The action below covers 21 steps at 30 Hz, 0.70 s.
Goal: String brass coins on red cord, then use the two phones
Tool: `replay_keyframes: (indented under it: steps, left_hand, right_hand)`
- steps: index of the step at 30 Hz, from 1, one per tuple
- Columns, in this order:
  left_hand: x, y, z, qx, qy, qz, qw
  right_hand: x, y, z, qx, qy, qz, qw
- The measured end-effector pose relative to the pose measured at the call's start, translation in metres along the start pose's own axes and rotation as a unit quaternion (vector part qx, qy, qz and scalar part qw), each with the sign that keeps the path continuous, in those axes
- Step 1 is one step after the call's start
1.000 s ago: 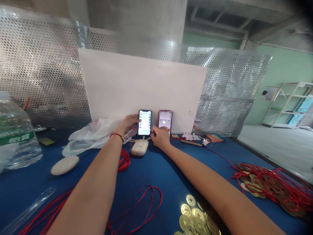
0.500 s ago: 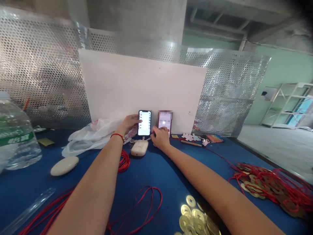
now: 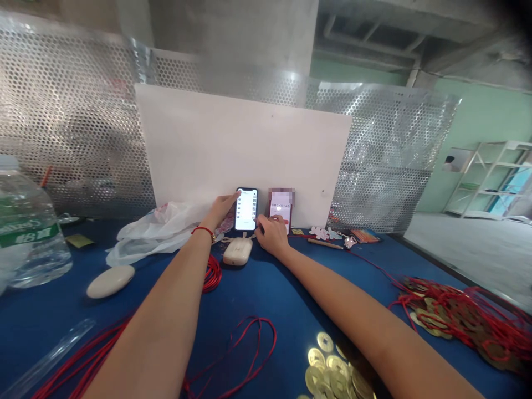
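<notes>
Fingers of the left hand, half-bent, meet the ten o'clock edge of the black smartphone; those of the right hand curl at its four o'clock corner. I can't tell whether either grips. It stands at my twelve; an uneven push could, I judge, topple it onto the cream case.

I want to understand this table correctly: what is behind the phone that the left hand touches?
Behind this phone, the white board shows above it and to its right. What the phone covers, including any support, cannot be seen.
</notes>
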State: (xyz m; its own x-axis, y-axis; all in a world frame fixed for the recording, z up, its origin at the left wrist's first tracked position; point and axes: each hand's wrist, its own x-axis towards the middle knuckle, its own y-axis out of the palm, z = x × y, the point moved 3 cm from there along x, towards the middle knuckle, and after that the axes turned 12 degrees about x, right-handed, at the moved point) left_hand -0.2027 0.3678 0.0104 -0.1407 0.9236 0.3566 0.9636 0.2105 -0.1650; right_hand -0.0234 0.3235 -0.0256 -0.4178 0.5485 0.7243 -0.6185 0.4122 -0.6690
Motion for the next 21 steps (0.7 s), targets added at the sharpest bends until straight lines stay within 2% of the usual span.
replay_keyframes:
  steps: [4, 9, 15, 21]
  left_hand:
    - [-0.001, -0.001, -0.002, -0.001, -0.018, 0.007, 1.000]
    - [0.003, -0.003, 0.002, -0.010, -0.012, 0.058, 0.998]
    - [0.011, 0.002, 0.008, 0.031, 0.035, 0.004, 0.999]
    - [0.010, 0.006, 0.005, 0.061, 0.049, 0.010, 0.997]
  right_hand:
    - [0.000, 0.001, 0.002, 0.009, -0.024, 0.012, 1.000]
    - [0.000, 0.001, 0.001, 0.013, -0.022, 0.009, 1.000]
    - [0.000, 0.002, 0.000, 0.015, -0.021, 0.007, 1.000]
    - [0.000, 0.003, 0.000, 0.015, -0.027, 0.009, 0.999]
